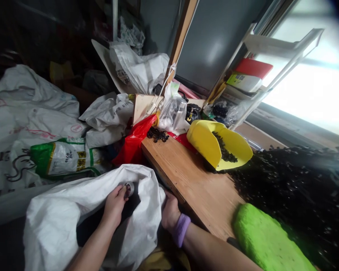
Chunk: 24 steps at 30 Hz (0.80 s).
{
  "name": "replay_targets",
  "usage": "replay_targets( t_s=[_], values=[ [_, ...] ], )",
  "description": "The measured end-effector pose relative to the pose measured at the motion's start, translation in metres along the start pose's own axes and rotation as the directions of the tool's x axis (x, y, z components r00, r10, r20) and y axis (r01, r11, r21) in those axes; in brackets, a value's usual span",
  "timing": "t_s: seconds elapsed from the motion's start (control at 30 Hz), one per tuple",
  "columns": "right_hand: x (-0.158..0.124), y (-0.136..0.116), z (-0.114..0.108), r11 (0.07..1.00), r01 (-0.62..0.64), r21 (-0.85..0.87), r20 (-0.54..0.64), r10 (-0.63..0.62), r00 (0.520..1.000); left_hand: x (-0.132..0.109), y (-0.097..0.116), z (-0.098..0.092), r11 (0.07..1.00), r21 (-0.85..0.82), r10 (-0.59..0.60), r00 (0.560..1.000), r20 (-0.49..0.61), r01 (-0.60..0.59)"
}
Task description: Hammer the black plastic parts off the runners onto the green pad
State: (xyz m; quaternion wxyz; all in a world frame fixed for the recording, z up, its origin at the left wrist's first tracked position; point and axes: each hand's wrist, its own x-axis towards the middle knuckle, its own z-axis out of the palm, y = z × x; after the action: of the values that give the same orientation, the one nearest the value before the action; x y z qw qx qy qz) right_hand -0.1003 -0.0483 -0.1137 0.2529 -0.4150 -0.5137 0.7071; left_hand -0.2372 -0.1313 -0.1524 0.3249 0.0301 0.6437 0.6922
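Note:
A large white woven sack (146, 210) stands in front of me with its mouth open and dark inside. My left hand (116, 203) reaches into the mouth, fingers closed around a small grey ring-shaped thing (130, 188) that looks like a roll of tape. Outside the sack's right side, my right hand (171, 210) grips the fabric near the rim; its fingers are partly hidden by the cloth. A purple band (182, 230) circles my right wrist.
A wooden bench (186, 177) holds a yellow scoop (203, 139) with small black pieces. At right lie a heap of black pieces (299, 184) and a bright green cushion-like thing (265, 237). A red bag (135, 139) hangs at the bench corner; more white sacks (39, 116) fill the left.

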Motion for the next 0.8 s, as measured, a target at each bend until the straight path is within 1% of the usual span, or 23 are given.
replay_targets(
  t_s=[0.07, 0.13, 0.2, 0.27, 0.3, 0.37, 0.43, 0.47, 0.53, 0.57, 0.63, 0.67, 0.73, 0.8],
  values=[
    [-0.006, -0.009, 0.001, 0.996, -0.025, 0.09, 0.011, 0.024, 1.0, 0.001, -0.001, 0.003, 0.993, 0.109, 0.047, 0.999, 0.017, -0.048],
    [-0.012, -0.017, 0.0, 0.97, -0.071, 0.232, 0.058, 0.06, 0.997, -0.002, 0.003, 0.004, 0.95, 0.262, 0.164, 0.986, 0.045, -0.17],
    [-0.016, -0.021, -0.001, 0.936, -0.095, 0.34, 0.098, 0.066, 0.993, -0.009, 0.012, 0.003, 0.881, 0.368, 0.301, 0.952, 0.05, -0.298],
    [-0.019, -0.021, -0.004, 0.935, -0.072, 0.347, 0.099, 0.04, 0.994, -0.016, 0.024, 0.002, 0.849, 0.382, 0.389, 0.921, 0.019, -0.367],
    [-0.021, -0.02, -0.005, 0.944, -0.044, 0.328, 0.087, 0.016, 0.996, -0.02, 0.03, 0.002, 0.855, 0.351, 0.404, 0.915, 0.009, -0.381],
    [-0.025, -0.017, -0.008, 0.959, 0.012, 0.284, 0.079, -0.036, 0.996, -0.026, 0.04, 0.005, 0.901, 0.229, 0.372, 0.928, 0.031, -0.368],
    [-0.03, -0.017, -0.01, 0.969, 0.064, 0.24, 0.069, -0.083, 0.994, -0.03, 0.045, 0.011, 0.948, 0.101, 0.287, 0.949, 0.131, -0.3],
    [-0.032, -0.017, -0.011, 0.972, 0.085, 0.219, 0.062, -0.1, 0.993, -0.031, 0.045, 0.014, 0.961, 0.07, 0.25, 0.946, 0.206, -0.269],
    [-0.035, -0.018, -0.015, 0.979, 0.102, 0.177, 0.078, -0.117, 0.99, -0.03, 0.041, 0.021, 0.961, 0.089, 0.216, 0.91, 0.355, -0.263],
    [-0.035, -0.018, -0.016, 0.984, 0.09, 0.152, 0.099, -0.105, 0.99, -0.028, 0.038, 0.024, 0.951, 0.114, 0.218, 0.883, 0.415, -0.288],
    [-0.033, -0.018, -0.02, 0.996, 0.028, 0.09, 0.127, -0.039, 0.991, -0.023, 0.031, 0.026, 0.925, 0.154, 0.237, 0.843, 0.483, -0.349],
    [-0.031, -0.018, -0.022, 0.998, -0.017, 0.06, 0.12, 0.01, 0.993, -0.021, 0.028, 0.027, 0.913, 0.172, 0.244, 0.833, 0.496, -0.37],
    [-0.028, -0.016, -0.024, 0.994, -0.107, 0.03, 0.058, 0.105, 0.993, -0.018, 0.025, 0.026, 0.896, 0.204, 0.248, 0.826, 0.506, -0.394],
    [-0.026, -0.015, -0.025, 0.988, -0.152, 0.04, 0.011, 0.152, 0.988, -0.018, 0.027, 0.025, 0.883, 0.225, 0.255, 0.821, 0.51, -0.413]
  ],
)
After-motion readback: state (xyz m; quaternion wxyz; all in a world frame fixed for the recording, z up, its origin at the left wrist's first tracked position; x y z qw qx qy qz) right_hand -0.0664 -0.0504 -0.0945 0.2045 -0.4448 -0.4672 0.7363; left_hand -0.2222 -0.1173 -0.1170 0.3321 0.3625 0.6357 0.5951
